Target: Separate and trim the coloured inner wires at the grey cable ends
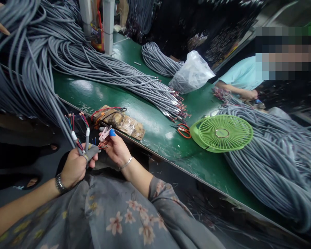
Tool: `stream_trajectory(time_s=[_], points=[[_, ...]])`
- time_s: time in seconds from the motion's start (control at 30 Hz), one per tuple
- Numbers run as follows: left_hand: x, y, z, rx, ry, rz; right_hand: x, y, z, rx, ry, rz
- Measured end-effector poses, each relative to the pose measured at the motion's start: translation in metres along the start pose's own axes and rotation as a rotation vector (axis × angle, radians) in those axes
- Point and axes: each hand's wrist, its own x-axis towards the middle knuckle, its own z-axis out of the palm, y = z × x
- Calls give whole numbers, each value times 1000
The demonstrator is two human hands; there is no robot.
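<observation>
Grey cable pile [37, 65] far L, drooping over surface [160, 145] edge; weight could drag on held cables [87, 141]. L hand [74, 166] clenched round these, coloured wires [84, 118] splayed above; slack grip prob. = slip/tangle. Pink clip [105, 134] just R, pinched by R hand [117, 149], thin wires at fingertips; bad angle might bend strands. Wrapped block [126, 124] by edge, elbow bump could topple it. Orange-handled snips [184, 130] near green fan [221, 133]; fan's cord crosses toward edge, poss. arm snag.
</observation>
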Motion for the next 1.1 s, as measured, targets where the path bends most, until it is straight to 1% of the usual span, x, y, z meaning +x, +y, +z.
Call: stream_trajectory(time_s=[0.13, 0.27, 0.33, 0.37, 0.43, 0.5, 0.6, 0.67, 0.77, 0.97, 1.1], points=[[-3, 2, -1, -21, -8, 8, -2, -2, -6, -33, -50, 56], [-6, 1, -5, -10, -16, 29, -11, 0, -18, -185, -171, 124], [-6, -2, -8, 4, -28, 44, -19, 3, -22, -264, -221, 79], [-6, -4, -10, 15, -34, 51, -23, 5, -22, -294, -222, 35], [-5, -7, -13, 49, -52, 60, -29, 8, -20, -346, -188, -57], [-3, -8, -14, 120, -107, 52, -32, 8, -17, -394, -160, -114], [-2, -5, -15, 237, -224, -6, -33, 5, -13, -472, -189, -135], [-3, -1, -13, 238, -257, -56, -33, 3, -11, -512, -200, -141], [-4, 1, -10, 149, -236, -96, -34, 1, -10, -543, -170, -162], [-4, -2, -9, -56, -62, -136, -39, 1, -3, -498, -110, -237], [-4, -2, -9, -103, -17, -150, -40, 6, -1, -448, -39, -195]])
